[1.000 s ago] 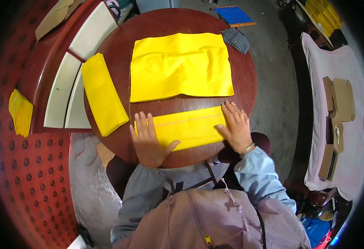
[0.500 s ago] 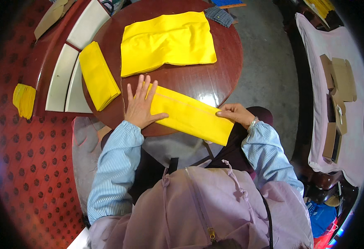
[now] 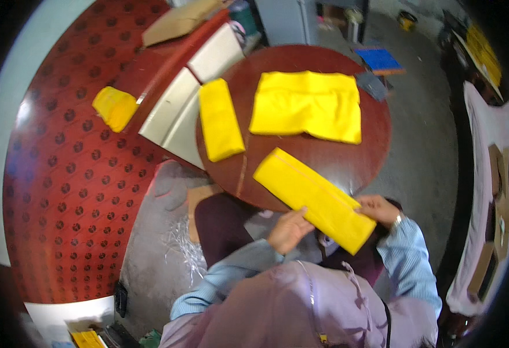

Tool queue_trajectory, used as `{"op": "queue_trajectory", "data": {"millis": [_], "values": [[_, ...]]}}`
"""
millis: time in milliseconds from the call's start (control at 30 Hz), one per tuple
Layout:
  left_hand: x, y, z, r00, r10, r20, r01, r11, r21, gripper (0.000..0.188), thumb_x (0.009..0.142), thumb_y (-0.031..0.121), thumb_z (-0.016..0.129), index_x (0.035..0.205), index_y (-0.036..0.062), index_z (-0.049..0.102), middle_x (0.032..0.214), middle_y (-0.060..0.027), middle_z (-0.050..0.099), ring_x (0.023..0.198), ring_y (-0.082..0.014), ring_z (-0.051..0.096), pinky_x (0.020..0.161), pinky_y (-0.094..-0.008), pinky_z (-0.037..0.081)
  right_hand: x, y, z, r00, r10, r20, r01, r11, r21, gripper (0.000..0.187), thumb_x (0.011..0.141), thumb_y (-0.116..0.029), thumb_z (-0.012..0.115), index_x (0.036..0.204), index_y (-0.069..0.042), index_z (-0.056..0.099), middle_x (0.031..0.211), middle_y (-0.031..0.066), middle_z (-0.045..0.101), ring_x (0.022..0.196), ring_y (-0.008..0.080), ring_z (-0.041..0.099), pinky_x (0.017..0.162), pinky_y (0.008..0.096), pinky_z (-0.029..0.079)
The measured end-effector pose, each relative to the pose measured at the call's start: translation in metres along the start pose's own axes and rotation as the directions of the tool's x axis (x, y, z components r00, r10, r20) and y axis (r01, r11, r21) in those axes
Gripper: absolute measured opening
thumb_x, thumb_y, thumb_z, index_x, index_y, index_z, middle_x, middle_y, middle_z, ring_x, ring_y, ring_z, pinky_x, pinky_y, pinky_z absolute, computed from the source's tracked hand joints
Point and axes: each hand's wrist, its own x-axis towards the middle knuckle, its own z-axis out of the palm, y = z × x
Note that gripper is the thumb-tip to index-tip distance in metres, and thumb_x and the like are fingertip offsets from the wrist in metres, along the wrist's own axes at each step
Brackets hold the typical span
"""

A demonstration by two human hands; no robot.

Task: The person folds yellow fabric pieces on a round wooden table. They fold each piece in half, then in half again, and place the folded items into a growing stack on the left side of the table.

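Observation:
A long folded yellow cloth (image 3: 309, 194) slants over the table's near edge, its lower right end out over my lap. Along its near long edge, my left hand (image 3: 291, 231) grips it with the thumb on top; the other fingers are partly hidden beneath. At its right end my right hand (image 3: 377, 210) pinches the far edge. Beyond it, a wide stack of yellow cloth (image 3: 306, 107) lies flat on the table. A narrow folded yellow stack (image 3: 221, 120) lies to the left.
The round brown table (image 3: 289, 156) abuts a red bench with cream panels (image 3: 170, 107). Another yellow bundle (image 3: 115, 108) rests on the patterned red surface (image 3: 75, 191). A grey cloth (image 3: 371, 85) lies at the table's far right edge. Cardboard boxes (image 3: 501, 203) stand on a pale cover at right.
My left hand has left the flat top of the folded cloth and now grips its near edge. My right hand keeps its pinch. The whole view has shifted and turned.

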Motion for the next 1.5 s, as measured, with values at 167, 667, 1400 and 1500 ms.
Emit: {"op": "queue_trajectory", "data": {"millis": [167,667,1400,1500], "values": [[-0.009,0.013,0.037,0.968,0.175,-0.181,-0.135,0.967,0.216,0.038,0.108,0.007,0.064,0.145,0.0011,0.056,0.146,-0.0106,0.065,0.135,-0.0256,0.063,0.114,-0.0429,0.052,-0.027,-0.035,0.022,0.996,-0.057,0.066,0.059,0.998,-0.032,0.035,0.107,-0.019,0.07,0.137,-0.002,0.068,0.104,-0.0035,0.074,0.086,0.0028,0.066,0.076,0.0207,0.052],[0.054,0.439,0.001,0.902,0.414,0.12,-0.348,0.535,0.77,0.053,0.103,0.01,0.07,0.151,0.0015,0.049,0.14,-0.0097,0.067,0.124,-0.0204,0.069,0.103,-0.0347,0.06,0.284,-0.186,0.186,0.801,-0.599,0.003,0.59,0.788,0.176,0.034,0.11,-0.019,0.064,0.139,-0.001,0.061,0.082,-0.0059,0.059,0.071,0.004,0.051,0.065,0.0226,0.043],[0.124,0.436,-0.103,0.824,0.517,-0.231,-0.295,0.74,0.605,0.047,0.102,0.004,0.067,0.145,-0.0041,0.051,0.129,-0.0169,0.069,0.112,-0.0252,0.074,0.096,-0.0345,0.063,0.35,-0.156,0.188,0.891,-0.441,-0.111,0.449,0.891,0.067,0.02,0.102,-0.02,0.076,0.094,-0.003,0.069,0.067,-0.0078,0.053,0.061,0.0032,0.046,0.055,0.0244,0.037],[0.124,0.435,-0.104,0.812,0.54,-0.224,-0.295,0.709,0.641,0.044,0.101,0.003,0.066,0.142,-0.0044,0.053,0.126,-0.0164,0.069,0.112,-0.0252,0.073,0.096,-0.0351,0.063,0.345,-0.156,0.19,0.886,-0.437,-0.156,0.446,0.895,0.026,0.026,0.099,-0.023,0.079,0.086,-0.002,0.07,0.064,-0.0048,0.058,0.058,0.0046,0.05,0.054,0.0256,0.042]]}}
